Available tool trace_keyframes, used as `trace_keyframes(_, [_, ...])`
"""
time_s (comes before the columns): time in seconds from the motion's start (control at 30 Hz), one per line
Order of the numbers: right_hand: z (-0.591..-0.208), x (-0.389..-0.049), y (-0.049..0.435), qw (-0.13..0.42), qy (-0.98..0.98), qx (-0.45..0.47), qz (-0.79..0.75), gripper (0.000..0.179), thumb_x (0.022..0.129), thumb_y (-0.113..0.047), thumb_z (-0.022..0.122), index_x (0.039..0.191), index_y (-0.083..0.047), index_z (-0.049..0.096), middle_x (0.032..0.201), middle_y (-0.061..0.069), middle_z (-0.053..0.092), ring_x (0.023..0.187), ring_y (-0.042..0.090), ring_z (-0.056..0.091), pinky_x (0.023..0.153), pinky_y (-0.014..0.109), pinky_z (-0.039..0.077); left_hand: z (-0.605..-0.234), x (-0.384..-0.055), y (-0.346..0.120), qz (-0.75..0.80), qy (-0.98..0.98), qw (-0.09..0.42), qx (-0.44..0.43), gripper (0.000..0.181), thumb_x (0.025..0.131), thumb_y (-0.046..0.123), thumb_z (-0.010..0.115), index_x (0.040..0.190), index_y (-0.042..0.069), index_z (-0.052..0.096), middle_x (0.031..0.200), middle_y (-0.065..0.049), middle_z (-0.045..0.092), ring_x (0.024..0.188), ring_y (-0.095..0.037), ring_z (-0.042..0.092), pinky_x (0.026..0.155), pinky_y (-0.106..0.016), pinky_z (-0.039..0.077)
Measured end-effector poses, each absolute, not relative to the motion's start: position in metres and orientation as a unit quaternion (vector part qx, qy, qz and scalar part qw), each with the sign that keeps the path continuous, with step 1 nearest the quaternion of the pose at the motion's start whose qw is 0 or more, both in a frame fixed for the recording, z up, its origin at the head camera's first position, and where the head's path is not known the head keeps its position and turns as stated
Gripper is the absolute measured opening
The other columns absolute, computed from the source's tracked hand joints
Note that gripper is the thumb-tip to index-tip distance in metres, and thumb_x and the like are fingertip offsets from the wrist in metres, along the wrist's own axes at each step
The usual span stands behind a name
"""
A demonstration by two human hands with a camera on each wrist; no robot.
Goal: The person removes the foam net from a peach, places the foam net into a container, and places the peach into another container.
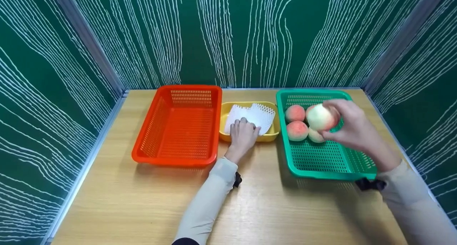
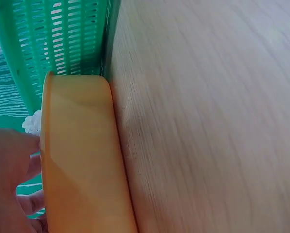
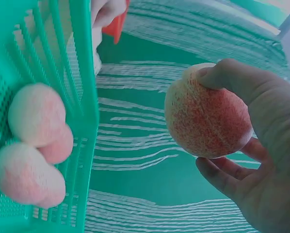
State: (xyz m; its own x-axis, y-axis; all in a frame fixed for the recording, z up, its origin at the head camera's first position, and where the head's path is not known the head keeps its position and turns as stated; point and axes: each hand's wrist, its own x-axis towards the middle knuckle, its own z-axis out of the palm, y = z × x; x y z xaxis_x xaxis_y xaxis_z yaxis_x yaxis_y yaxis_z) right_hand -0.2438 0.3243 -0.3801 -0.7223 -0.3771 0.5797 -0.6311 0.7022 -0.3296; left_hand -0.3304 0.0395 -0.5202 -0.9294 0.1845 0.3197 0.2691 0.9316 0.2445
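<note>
My right hand (image 1: 351, 125) holds a peach (image 3: 208, 114) between thumb and fingers, raised over the green basket (image 1: 321, 174). The peach is pale on one side and red on the other. Several more peaches (image 1: 297, 130) lie in that basket, some partly hidden behind the held one. My left hand (image 1: 244, 135) reaches over the near rim of a small yellow basket (image 1: 267, 138), its fingers on white foam nets (image 1: 262, 118). In the left wrist view the fingers (image 2: 34, 165) are partly hidden behind the yellow wall; I cannot tell whether they pinch a net.
An orange-red basket (image 1: 185, 130) stands left of the yellow one, with the green basket on the right. All three sit on a wooden table (image 1: 264, 209). Green walls with white lines (image 1: 257, 38) enclose the back and sides.
</note>
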Motion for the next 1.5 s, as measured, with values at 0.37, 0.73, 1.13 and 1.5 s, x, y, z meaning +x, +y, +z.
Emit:
trace_keyframes(0.37, [-0.399, -0.314, 0.336, 0.14, -0.932, 0.227, 0.247, 0.066, 0.06, -0.006, 0.09, 0.117, -0.002, 0.057, 0.113, 0.018, 0.058, 0.106, 0.039, 0.048, 0.084, 0.059, 0.039, -0.525, -0.329, 0.036, -0.172, -0.961, 0.187, -0.113, 0.04, 0.096, 0.044, 0.057, 0.075, 0.015, 0.074, 0.073, -0.001, 0.063, 0.072, -0.024, 0.059, 0.066, -0.035, 0.044])
trace_keyframes(0.73, [-0.426, -0.342, 0.345, 0.082, -0.942, 0.226, 0.235, 0.064, 0.066, -0.004, 0.086, 0.122, -0.003, 0.056, 0.114, 0.018, 0.058, 0.105, 0.039, 0.05, 0.085, 0.057, 0.041, -0.511, -0.318, 0.035, -0.194, -0.962, 0.137, -0.133, 0.028, 0.09, 0.04, 0.064, 0.088, 0.016, 0.077, 0.083, 0.0, 0.066, 0.076, -0.022, 0.061, 0.068, -0.036, 0.048])
trace_keyframes(1.13, [-0.445, -0.353, 0.345, 0.073, -0.94, 0.252, 0.218, 0.059, 0.067, -0.004, 0.085, 0.118, -0.002, 0.057, 0.11, 0.019, 0.059, 0.102, 0.038, 0.052, 0.084, 0.056, 0.043, -0.508, -0.321, 0.045, -0.17, -0.968, 0.142, -0.121, 0.023, 0.09, 0.036, 0.068, 0.082, 0.017, 0.079, 0.085, 0.0, 0.07, 0.078, -0.024, 0.063, 0.068, -0.038, 0.049])
trace_keyframes(1.5, [-0.458, -0.357, 0.35, 0.054, -0.95, 0.237, 0.198, 0.057, 0.07, -0.01, 0.085, 0.119, -0.001, 0.056, 0.11, 0.021, 0.059, 0.103, 0.041, 0.053, 0.084, 0.058, 0.043, -0.52, -0.309, 0.051, -0.07, -0.982, 0.097, -0.145, 0.049, 0.098, 0.051, 0.046, 0.086, 0.013, 0.074, 0.099, -0.006, 0.059, 0.092, -0.029, 0.051, 0.075, -0.041, 0.042])
